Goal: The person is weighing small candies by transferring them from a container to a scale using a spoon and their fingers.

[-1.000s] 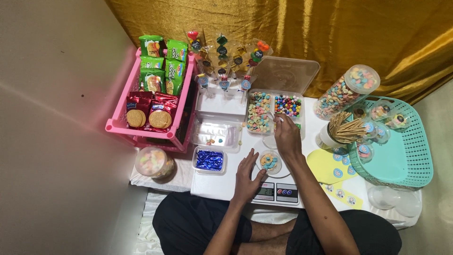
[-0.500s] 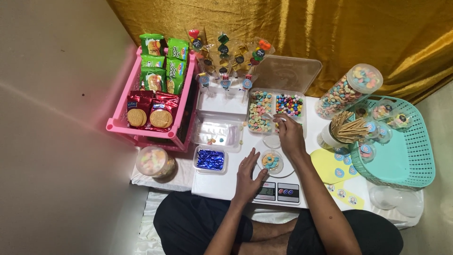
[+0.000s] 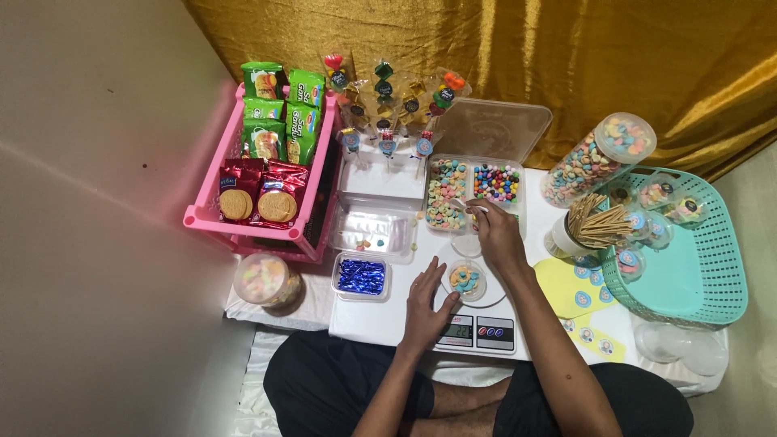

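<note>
Holding a small white scoop (image 3: 463, 205), right hand (image 3: 495, 235) grip closed; left hand (image 3: 427, 301) flat beside scale (image 3: 473, 328)

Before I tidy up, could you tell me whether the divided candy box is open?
Open: the candy box has its clear lid tipped back.

Green snack packets (image 3: 282, 113) stood atop a pink rack (image 3: 198, 217), red biscuit packs (image 3: 259, 193) below them. Round blue-and-white stickers dotted yellow sheets (image 3: 566, 285). A kitchen scale's small greenish display (image 3: 458, 330) sat front and centre.
</note>
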